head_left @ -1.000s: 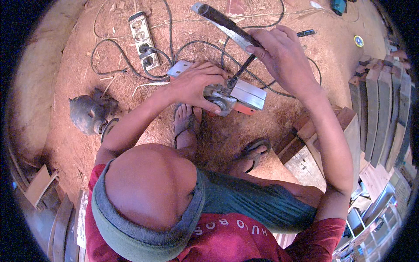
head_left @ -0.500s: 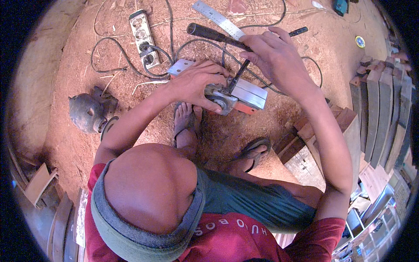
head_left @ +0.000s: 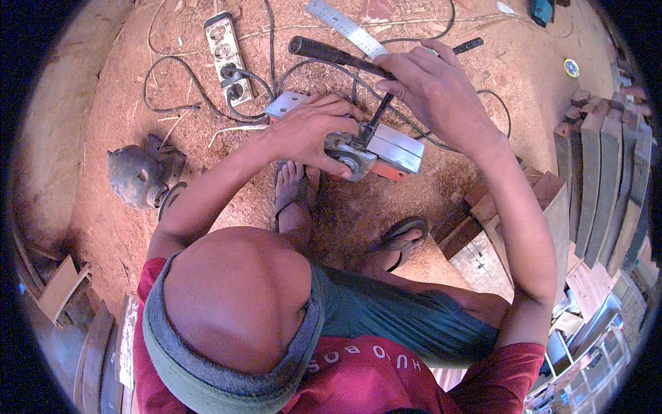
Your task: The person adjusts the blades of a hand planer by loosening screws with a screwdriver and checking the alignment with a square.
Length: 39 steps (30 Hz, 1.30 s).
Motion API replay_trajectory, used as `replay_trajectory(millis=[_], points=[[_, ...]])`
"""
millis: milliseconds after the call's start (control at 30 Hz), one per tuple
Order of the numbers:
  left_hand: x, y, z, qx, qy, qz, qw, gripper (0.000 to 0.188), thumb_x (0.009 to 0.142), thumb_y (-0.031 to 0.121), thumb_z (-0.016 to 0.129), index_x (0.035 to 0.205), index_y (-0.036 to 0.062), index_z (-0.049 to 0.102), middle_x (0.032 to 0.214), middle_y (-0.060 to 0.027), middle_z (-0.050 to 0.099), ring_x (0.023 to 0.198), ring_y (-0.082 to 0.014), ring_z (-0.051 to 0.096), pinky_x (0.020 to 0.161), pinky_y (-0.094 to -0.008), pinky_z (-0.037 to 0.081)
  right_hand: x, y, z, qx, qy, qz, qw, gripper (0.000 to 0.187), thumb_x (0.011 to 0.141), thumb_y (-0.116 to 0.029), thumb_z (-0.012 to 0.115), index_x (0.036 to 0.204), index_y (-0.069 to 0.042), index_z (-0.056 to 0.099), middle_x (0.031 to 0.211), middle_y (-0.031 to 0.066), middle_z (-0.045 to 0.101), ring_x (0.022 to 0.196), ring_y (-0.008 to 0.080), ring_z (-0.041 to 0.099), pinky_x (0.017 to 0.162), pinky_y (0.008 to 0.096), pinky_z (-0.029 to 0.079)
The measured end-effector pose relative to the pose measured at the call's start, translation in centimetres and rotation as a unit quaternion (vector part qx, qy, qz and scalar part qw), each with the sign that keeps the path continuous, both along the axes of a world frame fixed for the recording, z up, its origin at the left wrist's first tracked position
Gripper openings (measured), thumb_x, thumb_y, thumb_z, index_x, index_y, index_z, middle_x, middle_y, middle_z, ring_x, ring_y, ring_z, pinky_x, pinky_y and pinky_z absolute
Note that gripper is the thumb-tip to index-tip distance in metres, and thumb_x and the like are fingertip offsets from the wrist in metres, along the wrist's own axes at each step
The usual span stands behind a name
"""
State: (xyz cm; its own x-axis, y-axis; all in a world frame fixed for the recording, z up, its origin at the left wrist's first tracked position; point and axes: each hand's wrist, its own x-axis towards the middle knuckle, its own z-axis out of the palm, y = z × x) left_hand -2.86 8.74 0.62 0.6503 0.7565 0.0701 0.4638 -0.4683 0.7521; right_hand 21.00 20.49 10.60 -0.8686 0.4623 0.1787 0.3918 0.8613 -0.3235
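fingers (head_left: 339, 110) above a reddish, littered floor (head_left: 524, 76), dark boards (head_left: 592, 179) at right

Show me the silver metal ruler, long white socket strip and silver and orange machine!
Silver metal ruler (head_left: 347, 29), head view: middle of its face.
Long white socket strip (head_left: 223, 52), head view: second socket down.
Silver and orange machine (head_left: 397, 146), head view: its right silver plate.

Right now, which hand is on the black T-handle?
The right hand, raised over the ground and closed around the T-handle; the left hand instead holds the silver-topped tool.
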Motion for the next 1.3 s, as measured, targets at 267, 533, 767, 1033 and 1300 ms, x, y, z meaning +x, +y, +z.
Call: replay_trajectory(millis=[267,533,767,1033,1300], points=[[0.0,0.0,-0.3,0.007,-0.003,-0.001,1.000,0.064,0.069,0.052,0.092,0.108,0.0060,0.071,0.137,-0.0148,0.062,0.126,-0.0386,0.057,0.107,-0.0502,0.047,-0.2,0.1,0.1,0.000,0.004,0.005,1.000,0.032,0.100,-0.029,0.069,0.125,-0.010,0.068,0.103,0.0124,0.070,0.106,0.0342,0.067,0.113,0.0507,0.045],[0.1,0.0,-0.2,0.009,0.015,0.010,1.000,0.072,0.066,0.053,0.091,0.119,0.0082,0.075,0.136,-0.0069,0.065,0.129,-0.0314,0.057,0.105,-0.0479,0.046,-0.6,0.4,-0.1,-0.015,0.007,0.014,1.000,0.031,0.100,-0.027,0.070,0.124,-0.008,0.069,0.103,0.0140,0.070,0.105,0.0360,0.066,0.108,0.0490,0.046],[0.1,0.0,-0.1,0.006,0.013,0.013,1.000,0.070,0.066,0.053,0.092,0.117,0.0082,0.076,0.136,-0.0072,0.065,0.129,-0.0317,0.057,0.106,-0.0483,0.046,-0.8,0.6,-0.5,0.003,0.005,0.013,1.000,0.032,0.098,-0.027,0.072,0.124,-0.008,0.069,0.104,0.0137,0.071,0.108,0.0353,0.065,0.104,0.0472,0.047],[0.0,-0.1,-0.2,0.010,0.006,0.008,1.000,0.066,0.066,0.052,0.092,0.111,0.0070,0.074,0.136,-0.0106,0.064,0.129,-0.0350,0.057,0.106,-0.0488,0.046,-1.1,0.7,-0.6,0.037,0.002,0.009,0.999,0.034,0.100,-0.031,0.069,0.128,-0.011,0.070,0.106,0.0123,0.073,0.108,0.0334,0.067,0.101,0.0453,0.047],[0.1,0.0,0.2,0.016,0.009,0.014,1.000,0.063,0.066,0.051,0.092,0.110,0.0083,0.076,0.135,-0.0075,0.065,0.129,-0.0308,0.057,0.108,-0.0471,0.045,-1.2,0.8,-0.6,0.033,-0.017,-0.001,0.999,0.037,0.101,-0.035,0.067,0.130,-0.011,0.069,0.107,0.0122,0.074,0.106,0.0323,0.068,0.099,0.0445,0.046]])
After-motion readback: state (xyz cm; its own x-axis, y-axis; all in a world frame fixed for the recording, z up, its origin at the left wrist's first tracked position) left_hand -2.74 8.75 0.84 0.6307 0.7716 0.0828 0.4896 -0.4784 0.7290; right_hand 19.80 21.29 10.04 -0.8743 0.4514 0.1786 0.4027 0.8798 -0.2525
